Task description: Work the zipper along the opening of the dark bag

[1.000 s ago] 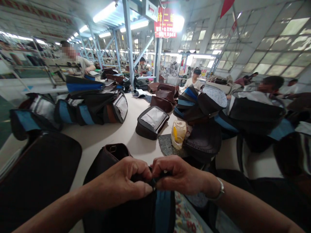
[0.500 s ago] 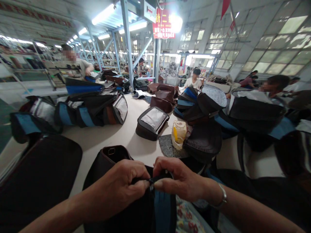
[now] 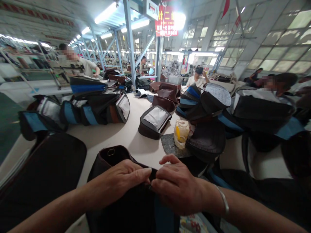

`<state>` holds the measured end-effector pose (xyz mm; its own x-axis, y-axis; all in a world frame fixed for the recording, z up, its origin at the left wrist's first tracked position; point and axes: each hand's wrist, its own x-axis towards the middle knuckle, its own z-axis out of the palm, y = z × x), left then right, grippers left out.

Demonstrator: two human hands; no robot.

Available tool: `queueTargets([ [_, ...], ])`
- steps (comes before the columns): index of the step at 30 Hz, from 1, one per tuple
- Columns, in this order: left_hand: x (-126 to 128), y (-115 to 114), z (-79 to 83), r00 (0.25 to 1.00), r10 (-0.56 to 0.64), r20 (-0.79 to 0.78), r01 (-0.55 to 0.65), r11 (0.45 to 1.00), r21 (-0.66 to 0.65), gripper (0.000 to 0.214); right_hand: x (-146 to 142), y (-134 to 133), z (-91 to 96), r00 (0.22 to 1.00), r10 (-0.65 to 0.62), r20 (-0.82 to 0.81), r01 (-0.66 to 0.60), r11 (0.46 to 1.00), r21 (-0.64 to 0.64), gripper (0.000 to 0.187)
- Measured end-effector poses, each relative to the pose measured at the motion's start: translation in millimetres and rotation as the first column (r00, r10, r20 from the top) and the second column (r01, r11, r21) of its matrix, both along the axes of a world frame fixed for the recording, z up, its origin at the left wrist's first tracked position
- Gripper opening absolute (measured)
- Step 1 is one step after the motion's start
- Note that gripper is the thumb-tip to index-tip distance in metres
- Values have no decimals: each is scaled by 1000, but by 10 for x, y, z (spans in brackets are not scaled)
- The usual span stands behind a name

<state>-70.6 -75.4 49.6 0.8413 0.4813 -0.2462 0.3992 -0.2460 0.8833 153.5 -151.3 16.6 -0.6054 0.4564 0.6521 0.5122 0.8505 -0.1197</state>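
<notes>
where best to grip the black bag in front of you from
Probably take the black bag by its top edge, from above on the near side, either side of the blue strip: that edge stands up, easy to pinch, where the left hand and right hand already are.

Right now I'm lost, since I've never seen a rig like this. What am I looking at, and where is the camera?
One camera is worn on a person's head, looking forward and down, so the bare arms at the bottom are that person's own. The left hand and the right hand, with a bangle at its wrist, hold the top edge of a black bag with a blue strip. Beyond it, a long cream table carries more bags, including a window-fronted bag and brown bags. A co-worker sits further along, in a large workshop.
</notes>
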Motion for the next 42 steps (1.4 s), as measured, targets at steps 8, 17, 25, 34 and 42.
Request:
queueTargets([
  [8, 5, -83, 10, 988, -82, -131, 79, 997, -27, 46, 47, -132, 46, 993, 57, 107, -63, 997, 53, 14],
  [17, 45, -267, 180, 984, -141, -107, 173, 898, 405, 28, 250, 44, 423, 978, 87, -192, -198, 691, -695, 18],
  [25, 13, -127, 444, 967, -254, 15, 209, 827, 522, 27, 46, 51, 717, 994, 78, -80, -109, 837, -537, 12],
  [34, -395, 190, 518, 991, -119, 63, 61, 814, 577, 49, 152, 444, 689, 953, 120, -278, -295, 569, -767, 38],
  [42, -489, -51, 720, 995, 20, -93, 12, 944, 329, 33, -199, 466, 307, 885, 39, -463, -441, 385, -811, 55],
])
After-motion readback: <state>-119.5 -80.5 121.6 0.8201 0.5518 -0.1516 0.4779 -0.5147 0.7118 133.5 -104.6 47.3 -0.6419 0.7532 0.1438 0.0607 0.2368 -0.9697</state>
